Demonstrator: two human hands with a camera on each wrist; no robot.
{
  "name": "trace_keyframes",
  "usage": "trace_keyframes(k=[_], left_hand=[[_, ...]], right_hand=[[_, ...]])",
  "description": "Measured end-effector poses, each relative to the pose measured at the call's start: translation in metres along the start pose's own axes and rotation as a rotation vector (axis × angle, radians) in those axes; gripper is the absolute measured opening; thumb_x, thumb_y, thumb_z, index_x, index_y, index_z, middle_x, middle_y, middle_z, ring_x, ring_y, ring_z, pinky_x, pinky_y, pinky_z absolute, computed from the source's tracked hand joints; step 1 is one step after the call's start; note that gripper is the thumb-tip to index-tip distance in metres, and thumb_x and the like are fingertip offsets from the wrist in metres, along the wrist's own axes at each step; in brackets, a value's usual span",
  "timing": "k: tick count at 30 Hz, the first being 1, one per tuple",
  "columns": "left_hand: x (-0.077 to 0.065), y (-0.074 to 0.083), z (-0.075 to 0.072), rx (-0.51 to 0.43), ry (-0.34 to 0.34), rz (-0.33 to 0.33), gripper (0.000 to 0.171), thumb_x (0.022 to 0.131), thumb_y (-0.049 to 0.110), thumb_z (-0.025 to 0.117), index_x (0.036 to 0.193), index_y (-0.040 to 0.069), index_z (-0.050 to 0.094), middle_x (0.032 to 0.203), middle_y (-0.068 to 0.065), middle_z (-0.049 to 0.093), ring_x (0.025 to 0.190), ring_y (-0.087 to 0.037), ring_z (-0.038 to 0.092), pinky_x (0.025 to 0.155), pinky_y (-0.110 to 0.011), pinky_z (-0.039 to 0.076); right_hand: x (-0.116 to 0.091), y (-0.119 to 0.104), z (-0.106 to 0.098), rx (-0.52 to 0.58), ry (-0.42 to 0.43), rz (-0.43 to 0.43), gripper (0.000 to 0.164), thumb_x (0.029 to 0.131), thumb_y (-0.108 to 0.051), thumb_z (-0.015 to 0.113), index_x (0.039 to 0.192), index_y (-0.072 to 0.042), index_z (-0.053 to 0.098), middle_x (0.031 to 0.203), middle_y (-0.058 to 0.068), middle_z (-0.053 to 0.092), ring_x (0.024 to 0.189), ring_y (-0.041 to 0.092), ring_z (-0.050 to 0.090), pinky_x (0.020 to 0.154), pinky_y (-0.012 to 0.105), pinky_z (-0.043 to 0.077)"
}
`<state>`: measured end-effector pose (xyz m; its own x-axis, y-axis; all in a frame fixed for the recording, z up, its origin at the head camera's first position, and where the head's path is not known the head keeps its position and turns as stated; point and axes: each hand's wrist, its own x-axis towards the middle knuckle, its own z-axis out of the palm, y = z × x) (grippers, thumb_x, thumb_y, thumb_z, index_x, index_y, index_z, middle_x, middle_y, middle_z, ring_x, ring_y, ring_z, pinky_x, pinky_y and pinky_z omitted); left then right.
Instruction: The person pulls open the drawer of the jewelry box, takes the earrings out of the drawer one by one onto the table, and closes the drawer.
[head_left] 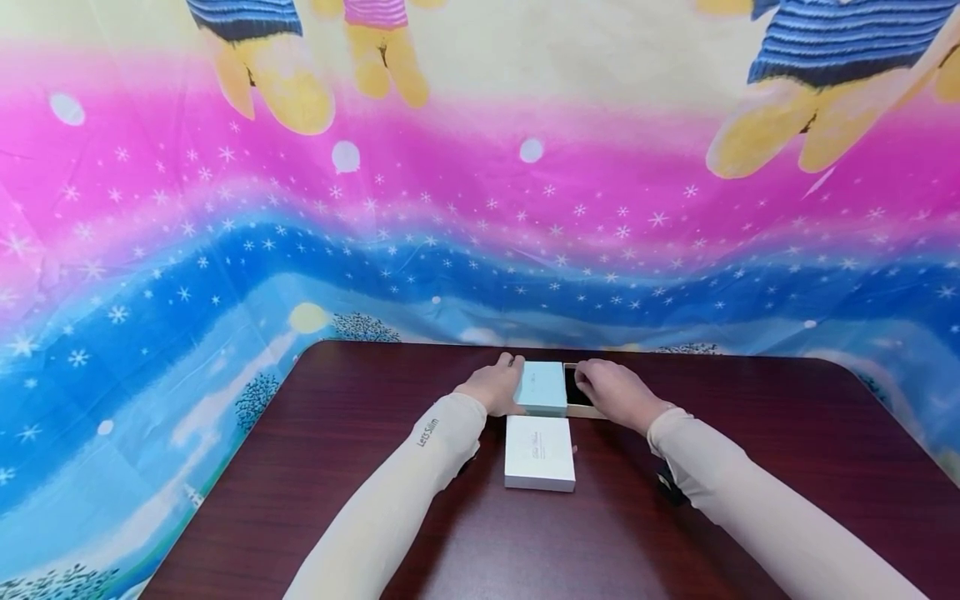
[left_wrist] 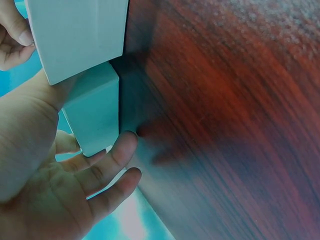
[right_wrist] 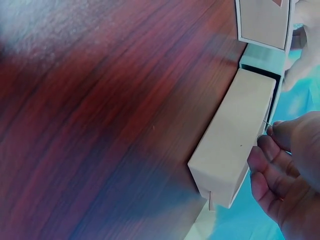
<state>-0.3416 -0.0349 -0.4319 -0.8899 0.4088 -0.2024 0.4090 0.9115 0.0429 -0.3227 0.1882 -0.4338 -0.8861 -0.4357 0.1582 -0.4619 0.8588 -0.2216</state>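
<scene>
A light blue box (head_left: 543,385) lies near the table's far edge, its cream drawer (right_wrist: 232,130) slid partly out to the right. Black lining shows inside the drawer in the head view. My left hand (head_left: 491,385) grips the blue box from its left side, thumb at the near side and fingers around the far side. Over the drawer's open top is my right hand (head_left: 618,393), thumb and forefinger pinched together. A thin, shiny metallic piece (right_wrist: 267,122) sticks out from that pinch at the drawer's rim; its kind cannot be told.
Directly in front of the blue box lies a white box (head_left: 538,450) with small print on its lid. A short ribbon tab (right_wrist: 211,201) hangs from the drawer's end. Behind the dark red wooden table (head_left: 337,517) hangs a colourful printed cloth (head_left: 465,200).
</scene>
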Motion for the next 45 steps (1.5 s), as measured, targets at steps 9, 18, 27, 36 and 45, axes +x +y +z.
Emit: trace_keyframes(k=[9, 18, 27, 36, 45], left_hand=[[-0.001, 0.000, -0.001, -0.010, -0.003, 0.002, 0.097, 0.091, 0.049, 0.072, 0.162, 0.011, 0.018, 0.165, -0.012, 0.027, 0.131, -0.021, 0.057, 0.101, -0.033, 0.053], [0.001, 0.000, 0.001, -0.014, -0.006, -0.001, 0.098, 0.091, 0.049, 0.073, 0.162, 0.011, 0.018, 0.165, -0.012, 0.027, 0.125, -0.021, 0.061, 0.099, -0.033, 0.054], [0.001, -0.001, 0.000, -0.001, -0.004, 0.010, 0.098, 0.091, 0.048, 0.072, 0.162, 0.009, 0.017, 0.165, -0.013, 0.027, 0.123, -0.021, 0.062, 0.096, -0.032, 0.055], [0.000, -0.001, -0.001, -0.001, 0.001, 0.020, 0.098, 0.092, 0.048, 0.072, 0.162, 0.008, 0.017, 0.164, -0.015, 0.028, 0.112, -0.021, 0.066, 0.091, -0.031, 0.056], [0.000, 0.000, 0.000, -0.009, -0.007, 0.016, 0.098, 0.092, 0.048, 0.072, 0.162, 0.009, 0.017, 0.164, -0.014, 0.027, 0.109, -0.020, 0.066, 0.090, -0.031, 0.056]], right_hand=[[-0.002, -0.001, -0.006, 0.014, -0.004, 0.011, 0.017, 0.100, -0.009, 0.062, 0.084, -0.012, 0.056, 0.076, 0.000, 0.050, 0.067, 0.014, 0.043, 0.065, 0.032, 0.038], [-0.005, -0.004, -0.012, 0.028, -0.019, 0.021, 0.008, 0.100, -0.011, 0.062, 0.093, -0.007, 0.064, 0.079, 0.001, 0.056, 0.068, 0.014, 0.047, 0.066, 0.032, 0.042], [-0.009, -0.003, -0.017, 0.032, 0.009, 0.010, 0.008, 0.100, -0.009, 0.062, 0.093, -0.006, 0.064, 0.080, 0.001, 0.056, 0.068, 0.014, 0.046, 0.066, 0.032, 0.041], [-0.013, -0.002, -0.022, 0.027, 0.025, -0.003, 0.008, 0.099, -0.009, 0.062, 0.091, -0.009, 0.062, 0.080, 0.000, 0.056, 0.069, 0.014, 0.047, 0.066, 0.031, 0.041], [-0.018, 0.000, -0.030, 0.021, 0.028, -0.001, 0.006, 0.100, -0.009, 0.062, 0.094, -0.008, 0.064, 0.081, 0.000, 0.058, 0.070, 0.013, 0.048, 0.067, 0.031, 0.043]])
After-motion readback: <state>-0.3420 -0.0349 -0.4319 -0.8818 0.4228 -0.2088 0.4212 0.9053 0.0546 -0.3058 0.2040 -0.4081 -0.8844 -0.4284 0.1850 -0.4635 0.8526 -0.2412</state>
